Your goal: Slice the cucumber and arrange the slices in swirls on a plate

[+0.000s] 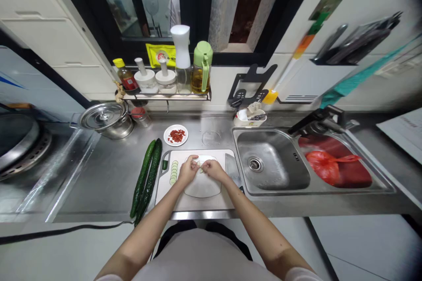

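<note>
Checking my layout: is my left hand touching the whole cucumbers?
Apart. Head view: cucumber slices and bare board lie between the left hand and the whole cucumbers.

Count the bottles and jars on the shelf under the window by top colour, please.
Yellow-top bottle: 1
White-top jars: 2
White-top bottle: 1
Green-top bottle: 1
Total: 5

Domestic kitchen. Evidence: stainless steel table with double sink (273, 164), lidded pot (105, 118) beside a stove, condiment rack (168, 94) under the window, cutting board (194, 184), wall-mounted knives (359, 41).
</note>
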Action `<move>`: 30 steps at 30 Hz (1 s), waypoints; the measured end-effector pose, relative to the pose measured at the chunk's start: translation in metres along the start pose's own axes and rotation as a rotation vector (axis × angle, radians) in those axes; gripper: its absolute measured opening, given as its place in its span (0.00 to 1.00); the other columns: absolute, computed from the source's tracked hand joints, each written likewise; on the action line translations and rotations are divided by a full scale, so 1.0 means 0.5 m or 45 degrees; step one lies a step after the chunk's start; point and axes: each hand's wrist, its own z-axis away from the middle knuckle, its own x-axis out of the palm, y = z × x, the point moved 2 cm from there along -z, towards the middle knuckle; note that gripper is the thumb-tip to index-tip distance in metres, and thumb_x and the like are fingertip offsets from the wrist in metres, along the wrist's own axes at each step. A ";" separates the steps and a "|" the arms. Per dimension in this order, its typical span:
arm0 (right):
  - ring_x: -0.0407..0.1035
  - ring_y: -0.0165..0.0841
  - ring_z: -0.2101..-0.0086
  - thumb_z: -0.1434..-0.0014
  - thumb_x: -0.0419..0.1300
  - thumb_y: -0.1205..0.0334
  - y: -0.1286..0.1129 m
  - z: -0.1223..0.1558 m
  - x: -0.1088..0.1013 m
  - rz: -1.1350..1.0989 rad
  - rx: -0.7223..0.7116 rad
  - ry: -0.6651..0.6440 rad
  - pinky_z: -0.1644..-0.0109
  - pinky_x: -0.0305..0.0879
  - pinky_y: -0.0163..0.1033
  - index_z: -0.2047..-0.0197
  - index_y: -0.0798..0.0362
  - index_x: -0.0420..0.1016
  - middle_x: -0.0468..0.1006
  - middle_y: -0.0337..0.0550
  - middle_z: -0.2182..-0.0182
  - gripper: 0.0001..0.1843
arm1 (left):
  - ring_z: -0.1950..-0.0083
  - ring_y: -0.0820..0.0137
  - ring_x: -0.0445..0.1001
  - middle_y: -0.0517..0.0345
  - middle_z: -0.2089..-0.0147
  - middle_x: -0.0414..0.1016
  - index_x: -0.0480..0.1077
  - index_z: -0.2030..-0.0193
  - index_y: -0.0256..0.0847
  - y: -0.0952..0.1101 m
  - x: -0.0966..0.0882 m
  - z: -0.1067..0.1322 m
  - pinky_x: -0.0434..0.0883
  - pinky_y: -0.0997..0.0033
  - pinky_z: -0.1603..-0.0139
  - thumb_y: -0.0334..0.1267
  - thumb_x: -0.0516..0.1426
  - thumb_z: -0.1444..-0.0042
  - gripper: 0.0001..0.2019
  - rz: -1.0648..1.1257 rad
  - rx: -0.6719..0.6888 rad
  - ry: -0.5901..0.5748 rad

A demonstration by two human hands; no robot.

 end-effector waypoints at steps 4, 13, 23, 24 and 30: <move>0.66 0.26 0.75 0.46 0.57 0.63 0.005 -0.028 0.002 0.126 0.053 0.036 0.69 0.56 0.29 0.72 0.57 0.78 0.76 0.38 0.78 0.10 | 0.67 0.75 0.71 0.64 0.66 0.74 0.67 0.47 0.44 -0.008 0.014 -0.032 0.65 0.75 0.61 0.30 0.56 0.48 0.20 -0.210 -0.010 -0.036; 0.69 0.28 0.68 0.43 0.56 0.65 0.004 -0.055 0.009 0.312 0.144 0.044 0.66 0.55 0.29 0.68 0.55 0.79 0.80 0.43 0.69 0.10 | 0.63 0.71 0.73 0.61 0.62 0.76 0.66 0.45 0.45 -0.010 0.022 -0.067 0.66 0.73 0.59 0.31 0.56 0.45 0.20 -0.463 0.054 -0.093; 0.70 0.32 0.62 0.40 0.53 0.63 -0.010 -0.056 0.009 0.507 0.219 0.031 0.65 0.54 0.32 0.62 0.54 0.78 0.80 0.46 0.63 0.12 | 0.56 0.68 0.72 0.57 0.61 0.75 0.66 0.45 0.43 -0.009 0.028 -0.072 0.66 0.71 0.55 0.30 0.55 0.43 0.19 -0.606 0.160 -0.094; 0.71 0.33 0.62 0.39 0.53 0.63 -0.011 -0.056 0.009 0.521 0.225 0.029 0.65 0.55 0.32 0.60 0.54 0.78 0.80 0.47 0.63 0.12 | 0.55 0.67 0.72 0.57 0.60 0.75 0.66 0.45 0.43 -0.008 0.028 -0.073 0.66 0.70 0.54 0.30 0.55 0.43 0.19 -0.624 0.156 -0.092; 0.71 0.36 0.59 0.38 0.51 0.63 -0.017 -0.055 0.012 0.595 0.243 0.023 0.62 0.57 0.34 0.55 0.55 0.75 0.79 0.51 0.60 0.13 | 0.53 0.67 0.71 0.54 0.56 0.73 0.67 0.45 0.44 -0.009 0.027 -0.073 0.66 0.70 0.53 0.32 0.56 0.43 0.18 -0.711 0.146 -0.086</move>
